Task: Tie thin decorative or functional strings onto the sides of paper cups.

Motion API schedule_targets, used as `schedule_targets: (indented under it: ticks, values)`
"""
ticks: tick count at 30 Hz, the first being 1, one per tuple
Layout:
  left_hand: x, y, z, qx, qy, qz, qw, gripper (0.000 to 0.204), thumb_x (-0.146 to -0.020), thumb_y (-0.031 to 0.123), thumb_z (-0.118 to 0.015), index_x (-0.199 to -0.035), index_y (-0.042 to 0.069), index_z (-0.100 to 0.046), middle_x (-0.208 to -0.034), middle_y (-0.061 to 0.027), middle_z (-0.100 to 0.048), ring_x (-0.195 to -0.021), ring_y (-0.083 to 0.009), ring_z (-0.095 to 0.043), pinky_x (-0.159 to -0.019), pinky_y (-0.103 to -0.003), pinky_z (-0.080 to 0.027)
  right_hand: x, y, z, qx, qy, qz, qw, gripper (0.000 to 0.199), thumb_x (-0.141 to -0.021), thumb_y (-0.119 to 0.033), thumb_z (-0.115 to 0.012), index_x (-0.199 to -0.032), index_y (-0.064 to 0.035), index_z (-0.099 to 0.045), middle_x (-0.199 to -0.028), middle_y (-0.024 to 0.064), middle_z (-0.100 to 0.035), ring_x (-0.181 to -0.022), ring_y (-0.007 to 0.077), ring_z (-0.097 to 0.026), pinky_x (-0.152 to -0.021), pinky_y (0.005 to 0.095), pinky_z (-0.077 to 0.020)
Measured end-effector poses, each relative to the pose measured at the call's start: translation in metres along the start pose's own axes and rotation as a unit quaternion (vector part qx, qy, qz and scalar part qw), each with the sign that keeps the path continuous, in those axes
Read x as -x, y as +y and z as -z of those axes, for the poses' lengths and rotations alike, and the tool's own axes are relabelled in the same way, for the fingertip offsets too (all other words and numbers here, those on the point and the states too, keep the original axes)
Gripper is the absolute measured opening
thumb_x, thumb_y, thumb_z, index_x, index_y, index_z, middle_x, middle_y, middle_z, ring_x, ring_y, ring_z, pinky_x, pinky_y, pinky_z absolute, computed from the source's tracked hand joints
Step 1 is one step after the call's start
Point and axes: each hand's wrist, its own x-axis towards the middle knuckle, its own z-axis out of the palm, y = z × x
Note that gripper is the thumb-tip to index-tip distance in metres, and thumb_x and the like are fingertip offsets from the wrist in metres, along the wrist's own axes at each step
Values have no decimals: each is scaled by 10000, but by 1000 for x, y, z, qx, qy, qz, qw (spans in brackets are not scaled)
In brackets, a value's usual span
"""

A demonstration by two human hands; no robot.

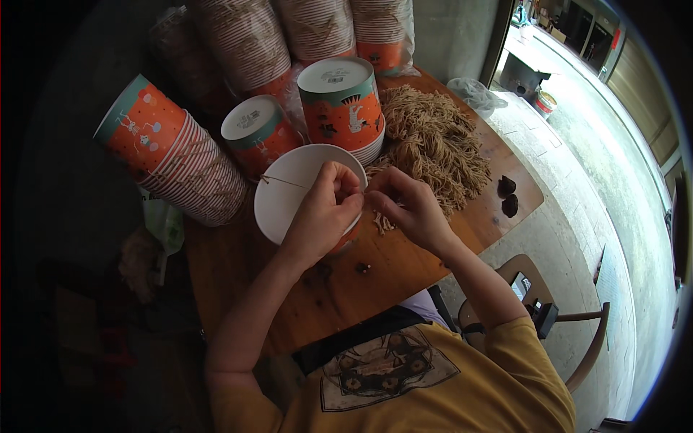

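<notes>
My left hand (326, 209) grips the rim of an open white-lined paper bucket (289, 195) lying on its side, its mouth toward me. A thin tan string (283, 181) runs across the bucket's mouth to my left fingers. My right hand (410, 208) pinches the string's other end right beside my left, its fingers closed on it. A frayed string end (382, 224) hangs below my right hand. A heap of tan strings (433, 148) lies just beyond my right hand on the wooden table (361, 296).
Stacks of orange and teal paper buckets (170, 155) lie and stand behind, two (341, 105) upside down. Two dark small objects (507, 195) sit at the table's right edge. A wooden chair (548, 310) stands at my right, a plastic bag (473, 94) farther back.
</notes>
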Motion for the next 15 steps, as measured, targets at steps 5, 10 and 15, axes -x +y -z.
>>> schedule_targets:
  ticks: [5, 10, 15]
  values:
    - [2, 2, -1, -10, -21, -5, 1000, 199, -858, -5, -543, -1022, 23, -434, -892, -26, -504, -804, -94, -514, -738, -258, -459, 0, 4, -1, 7, -2, -21, 1000, 150, -927, -185, -583, -943, -37, -574, -788, -26, -576, -720, 53, -529, -646, 221, -448]
    - [4, -2, 0, -85, -6, -41, 995, 204, -869, 10, -545, -1047, 12, -445, -877, -59, -528, -751, -127, -544, -709, -290, -476, 0, 9, -3, -35, 12, -37, 999, 135, -896, -152, -604, -944, -27, -589, -759, 31, -613, -697, 84, -574, -643, 256, -472]
    - [9, -1, 3, -180, 35, -53, 982, 179, -862, -1, -541, -1026, 16, -471, -909, -69, -522, -832, -178, -541, -759, -313, -465, 1, 11, -2, -41, 2, -4, 999, 119, -895, -138, -610, -930, -26, -590, -793, 33, -610, -713, 82, -569, -656, 256, -471]
